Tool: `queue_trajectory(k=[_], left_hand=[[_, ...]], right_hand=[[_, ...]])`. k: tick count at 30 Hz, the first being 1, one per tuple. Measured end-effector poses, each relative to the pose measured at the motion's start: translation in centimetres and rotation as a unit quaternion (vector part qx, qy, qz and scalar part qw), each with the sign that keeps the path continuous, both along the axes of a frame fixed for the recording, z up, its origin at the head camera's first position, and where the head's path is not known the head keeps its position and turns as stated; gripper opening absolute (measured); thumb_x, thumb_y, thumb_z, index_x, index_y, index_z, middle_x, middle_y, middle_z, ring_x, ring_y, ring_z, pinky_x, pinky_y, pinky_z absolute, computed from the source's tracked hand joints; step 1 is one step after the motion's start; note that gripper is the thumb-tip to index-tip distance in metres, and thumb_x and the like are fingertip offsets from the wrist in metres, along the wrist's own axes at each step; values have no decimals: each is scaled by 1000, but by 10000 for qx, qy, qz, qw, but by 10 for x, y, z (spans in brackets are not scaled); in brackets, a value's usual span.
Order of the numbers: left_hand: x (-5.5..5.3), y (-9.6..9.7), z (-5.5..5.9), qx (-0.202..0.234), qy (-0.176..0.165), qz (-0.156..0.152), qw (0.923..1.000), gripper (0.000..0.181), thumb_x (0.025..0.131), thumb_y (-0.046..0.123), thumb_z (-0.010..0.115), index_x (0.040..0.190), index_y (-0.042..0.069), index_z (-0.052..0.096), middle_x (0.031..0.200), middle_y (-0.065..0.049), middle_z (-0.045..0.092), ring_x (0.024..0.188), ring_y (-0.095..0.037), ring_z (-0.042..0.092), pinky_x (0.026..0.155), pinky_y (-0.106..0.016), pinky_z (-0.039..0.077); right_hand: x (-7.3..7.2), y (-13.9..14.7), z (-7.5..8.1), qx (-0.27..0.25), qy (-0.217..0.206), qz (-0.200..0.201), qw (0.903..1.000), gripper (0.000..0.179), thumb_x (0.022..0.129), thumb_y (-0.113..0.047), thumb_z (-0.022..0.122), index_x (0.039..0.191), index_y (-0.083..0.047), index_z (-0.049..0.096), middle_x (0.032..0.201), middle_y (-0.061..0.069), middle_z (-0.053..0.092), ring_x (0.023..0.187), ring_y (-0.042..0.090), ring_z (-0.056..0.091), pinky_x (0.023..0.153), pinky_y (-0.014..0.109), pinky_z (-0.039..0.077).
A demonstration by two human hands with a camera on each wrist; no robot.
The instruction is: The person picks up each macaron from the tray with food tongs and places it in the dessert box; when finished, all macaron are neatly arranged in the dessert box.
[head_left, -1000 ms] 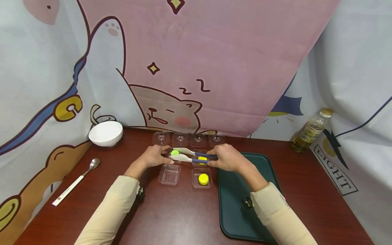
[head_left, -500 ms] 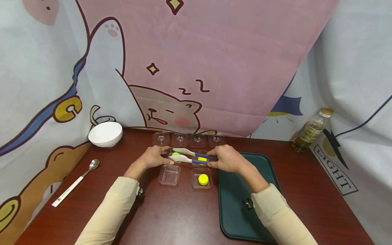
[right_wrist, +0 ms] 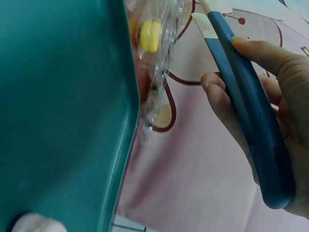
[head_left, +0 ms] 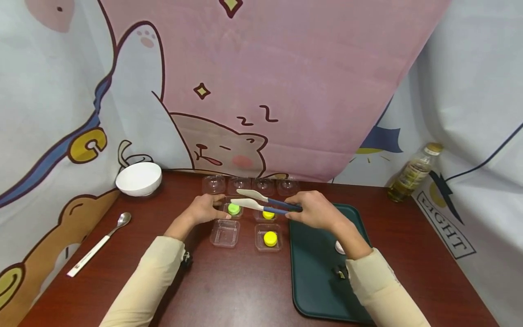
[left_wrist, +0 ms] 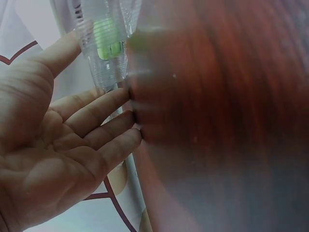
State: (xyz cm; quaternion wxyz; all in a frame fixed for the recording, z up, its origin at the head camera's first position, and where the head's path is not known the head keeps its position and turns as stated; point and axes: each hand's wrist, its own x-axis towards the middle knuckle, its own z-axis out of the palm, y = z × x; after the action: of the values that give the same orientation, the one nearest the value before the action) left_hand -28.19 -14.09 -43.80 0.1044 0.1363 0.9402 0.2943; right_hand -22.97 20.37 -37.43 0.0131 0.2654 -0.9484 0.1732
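Note:
My right hand (head_left: 316, 211) grips tongs (head_left: 282, 204) with blue handles and cream tips. The tips stand apart above the containers with nothing between them. A green macaron (head_left: 234, 209) sits in a clear plastic container (left_wrist: 108, 72). My left hand (head_left: 202, 210) holds that container's left side between thumb and index finger; the other fingers reach down to the table, as the left wrist view shows. Partly behind the tongs lies a yellow macaron (head_left: 268, 215) in its own container. Nearer, another yellow macaron (head_left: 270, 239) fills part of a container (head_left: 259, 245).
A bare clear container (head_left: 224, 234) stands in front of the green one. Several domed lids (head_left: 239, 184) line the back. The dark green tray (head_left: 314, 290) bears a pale round piece (right_wrist: 38, 224). Around are a white bowl (head_left: 139, 179), a spoon (head_left: 94, 250) and an oil bottle (head_left: 412, 175).
The tongs have risen and moved right, away from the green macaron, which stays in its container. My right arm's shift uncovers the pale piece on the tray. My left hand stays put.

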Motion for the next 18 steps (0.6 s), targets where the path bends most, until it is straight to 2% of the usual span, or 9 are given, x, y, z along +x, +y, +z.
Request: queue_trajectory(k=[6,9,13,18], left_hand=[[1,-1,-1,61,-120,39,9999,85,82,39,83,151,5,48,134,-18,66,141,-44,44,119,-57,33],[2,-1,-1,93,-169,75,9998,85,82,39,84,151,6,47,135,-18,65,142,-43,45,120,-56,32],[4,-1,-2,146,-176,40,9997,85,82,39,84,152,7,47,135,-19,65,140,-41,48,119,-57,33],[3,0,0,217,-142,35,9997,84,82,37,85,150,6,48,134,-21,65,135,-37,56,117,-55,37]], right_hand=[[6,20,8,-195,-70,-147,9997,42,88,-29,80,124,-8,73,111,6,77,72,7,59,60,25,48],[9,31,12,-233,-54,-224,9995,41,88,-29,80,124,-10,74,110,4,77,70,7,56,59,25,45],[16,50,14,-254,144,-236,9993,39,89,-30,79,123,-13,74,107,0,76,73,7,55,61,25,44],[26,73,15,-236,414,-266,9985,38,90,-31,77,125,-15,73,108,-1,76,81,6,63,67,26,50]])
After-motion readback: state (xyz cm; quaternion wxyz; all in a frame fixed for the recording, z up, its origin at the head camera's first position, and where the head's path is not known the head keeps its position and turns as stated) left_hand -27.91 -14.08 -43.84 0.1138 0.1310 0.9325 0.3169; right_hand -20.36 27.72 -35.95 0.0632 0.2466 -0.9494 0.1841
